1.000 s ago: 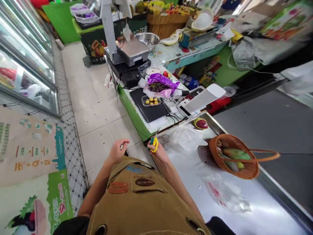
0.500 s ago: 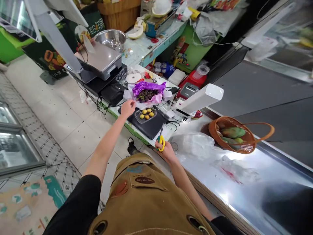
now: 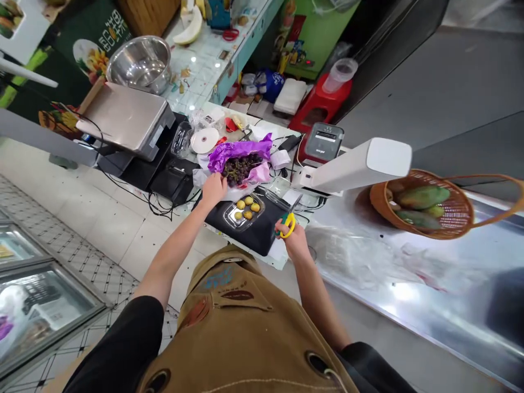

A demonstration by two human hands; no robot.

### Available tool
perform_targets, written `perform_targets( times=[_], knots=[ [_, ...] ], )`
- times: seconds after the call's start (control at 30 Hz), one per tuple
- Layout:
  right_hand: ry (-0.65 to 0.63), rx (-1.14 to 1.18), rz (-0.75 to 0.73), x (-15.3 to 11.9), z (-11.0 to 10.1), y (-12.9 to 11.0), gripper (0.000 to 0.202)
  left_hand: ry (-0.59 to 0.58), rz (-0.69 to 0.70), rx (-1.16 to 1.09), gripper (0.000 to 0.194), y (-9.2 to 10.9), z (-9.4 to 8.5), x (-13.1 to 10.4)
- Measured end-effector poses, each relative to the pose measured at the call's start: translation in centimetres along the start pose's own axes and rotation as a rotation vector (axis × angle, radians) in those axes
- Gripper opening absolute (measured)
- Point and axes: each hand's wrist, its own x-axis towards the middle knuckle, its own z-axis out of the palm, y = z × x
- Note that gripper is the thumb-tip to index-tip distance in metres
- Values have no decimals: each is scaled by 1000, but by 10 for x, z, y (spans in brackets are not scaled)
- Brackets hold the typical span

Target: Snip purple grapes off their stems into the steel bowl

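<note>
My right hand [image 3: 293,236] is closed round the yellow and green handles of a pair of scissors [image 3: 289,224], whose blades point away over the counter. My left hand [image 3: 215,188] has its fingers curled at the near left edge of a bunch of dark grapes [image 3: 240,169]; what lies between the fingertips is hidden. The grapes rest in an opened purple and pink wrapping [image 3: 229,151]. In front of them, a clear plastic tray [image 3: 258,212] holds several small yellow fruits [image 3: 248,201]. Beneath that tray is a flat black pad [image 3: 262,234].
A weighing scale [image 3: 126,117] and a steel bowl [image 3: 141,65] stand at the left. To the right are a label printer [image 3: 324,143], a white upright device [image 3: 360,164] and a wicker basket [image 3: 429,204] of mangoes. Clear plastic bags [image 3: 347,248] lie on the metal counter.
My left hand has moved forward to the grapes' edge. My right hand has carried the scissors up and to the right. The view has shifted closer to the counter.
</note>
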Motion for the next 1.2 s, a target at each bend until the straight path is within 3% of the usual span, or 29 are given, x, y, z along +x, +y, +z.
perform_targets(
  times=[0.2, 0.47, 0.63, 0.77, 0.9, 1.1, 1.2],
  knots=[
    [22, 25, -11, 16, 10, -9, 37, 41, 76, 19, 31, 39, -20, 26],
    [52, 90, -19, 16, 10, -2, 32, 94, 134, 38, 33, 78, -48, 68],
    [45, 111, -20, 18, 8, -2, 33, 131, 175, 166, 37, 91, -76, 71],
    [2, 135, -15, 21, 11, -8, 40, 160, 215, 246, 45, 85, -104, 54],
    [-172, 235, -86, 32, 29, -22, 50, 259, 332, 227, 50, 72, -147, 23],
    [-416, 389, -275, 61, 81, -59, 59, 431, 466, 251, 42, 70, -228, -55],
    [-530, 424, -406, 63, 119, -72, 60, 459, 491, 304, 35, 72, -254, -94]
  ],
)
